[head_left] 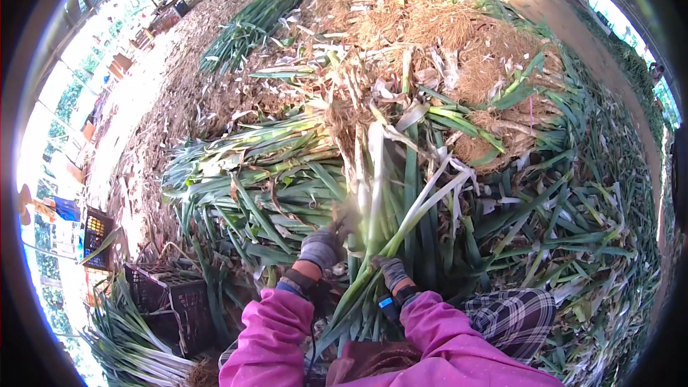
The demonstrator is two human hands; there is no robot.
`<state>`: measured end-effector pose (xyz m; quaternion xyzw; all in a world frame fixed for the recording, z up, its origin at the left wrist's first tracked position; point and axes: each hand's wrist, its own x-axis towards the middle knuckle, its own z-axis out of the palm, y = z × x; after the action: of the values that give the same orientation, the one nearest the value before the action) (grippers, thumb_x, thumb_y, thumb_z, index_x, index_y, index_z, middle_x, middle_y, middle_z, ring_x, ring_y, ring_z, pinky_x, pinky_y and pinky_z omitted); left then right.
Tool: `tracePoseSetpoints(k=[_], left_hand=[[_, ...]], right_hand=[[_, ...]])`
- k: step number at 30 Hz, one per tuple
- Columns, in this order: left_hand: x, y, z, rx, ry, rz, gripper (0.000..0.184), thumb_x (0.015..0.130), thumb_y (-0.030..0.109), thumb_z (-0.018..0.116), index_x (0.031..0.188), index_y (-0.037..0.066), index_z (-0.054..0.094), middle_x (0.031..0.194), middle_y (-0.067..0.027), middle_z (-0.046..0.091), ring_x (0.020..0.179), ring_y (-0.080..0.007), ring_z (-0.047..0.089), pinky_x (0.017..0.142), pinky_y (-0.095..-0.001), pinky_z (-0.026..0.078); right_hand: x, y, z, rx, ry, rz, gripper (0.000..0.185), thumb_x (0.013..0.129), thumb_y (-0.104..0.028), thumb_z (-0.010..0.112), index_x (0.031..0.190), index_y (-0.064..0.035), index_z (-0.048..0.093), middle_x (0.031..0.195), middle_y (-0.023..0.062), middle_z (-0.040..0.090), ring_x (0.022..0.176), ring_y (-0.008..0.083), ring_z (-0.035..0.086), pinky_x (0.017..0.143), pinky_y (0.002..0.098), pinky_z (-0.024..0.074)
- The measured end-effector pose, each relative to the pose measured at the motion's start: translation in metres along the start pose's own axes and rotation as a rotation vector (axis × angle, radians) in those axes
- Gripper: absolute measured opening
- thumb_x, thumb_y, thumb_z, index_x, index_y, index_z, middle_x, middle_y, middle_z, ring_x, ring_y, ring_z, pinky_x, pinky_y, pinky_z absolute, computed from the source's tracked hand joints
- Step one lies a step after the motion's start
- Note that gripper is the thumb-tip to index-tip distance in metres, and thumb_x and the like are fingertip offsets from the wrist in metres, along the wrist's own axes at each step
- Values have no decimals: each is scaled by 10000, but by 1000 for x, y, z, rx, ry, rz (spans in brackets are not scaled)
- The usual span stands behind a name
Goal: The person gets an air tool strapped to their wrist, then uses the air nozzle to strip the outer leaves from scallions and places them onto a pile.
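Note:
My right hand, in a grey glove, is closed around the green part of a few long green onions. Their white stalks point away from me, and some fork out to the right. Just left of these stalks is my left hand, also gloved in grey. Its fingertips are smeared by motion, so whether they grip anything is unclear. Beneath and beyond both hands lies a heap of green onions with leaves toward the left. Dry, brownish stalks and roots stick up ahead of the hands.
A dark plastic crate stands at lower left, beside a bundle of clean green onions. Root-covered bundles pile up ahead. Loose leaves cover the right side. Another crate is farther left.

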<state>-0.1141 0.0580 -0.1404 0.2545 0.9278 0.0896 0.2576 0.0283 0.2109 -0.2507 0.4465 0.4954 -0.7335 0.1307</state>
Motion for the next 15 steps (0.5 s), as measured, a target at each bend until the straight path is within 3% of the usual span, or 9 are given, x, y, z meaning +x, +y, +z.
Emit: tracePoseSetpoints(k=[5, 7, 8, 11, 15], left_hand=[[16, 38, -88, -35, 74, 89, 495, 772, 312, 568, 1242, 261, 421, 1157, -161, 538, 885, -333, 601, 727, -431, 491], [35, 40, -101, -118, 84, 128, 466, 760, 282, 569, 1209, 237, 455, 1190, -136, 481, 879, -334, 597, 727, -432, 490], [49, 33, -96, -68, 173, 223, 481, 764, 289, 554, 1226, 225, 438, 1066, -164, 547, 851, -355, 597, 706, -448, 483], [75, 38, -113, 34, 101, 208, 407, 775, 275, 523, 1177, 249, 470, 1004, -202, 569, 808, -375, 601, 687, -461, 480], [108, 34, -101, 110, 121, 179, 368, 800, 261, 481, 1165, 305, 481, 1049, -165, 534, 875, -355, 597, 736, -438, 496]], right_hand=[[8, -12, 9, -28, -13, -6, 268, 669, -275, 750, 785, -58, 644, 698, 15, 607, 598, 137, 523, 589, 297, 432], [3, -19, 10, -36, -40, -37, 258, 656, -281, 746, 755, -64, 648, 681, 21, 607, 591, 152, 521, 582, 320, 422], [3, -23, 12, -26, -49, -35, 260, 655, -281, 747, 759, -63, 649, 685, 23, 608, 596, 152, 520, 588, 320, 423], [2, -26, 14, -5, -48, -29, 270, 652, -282, 749, 774, -61, 653, 698, 26, 612, 606, 153, 518, 605, 320, 427], [-2, -31, 17, -45, -22, -1, 257, 661, -276, 746, 769, -59, 661, 689, 20, 617, 602, 148, 537, 604, 303, 431]])
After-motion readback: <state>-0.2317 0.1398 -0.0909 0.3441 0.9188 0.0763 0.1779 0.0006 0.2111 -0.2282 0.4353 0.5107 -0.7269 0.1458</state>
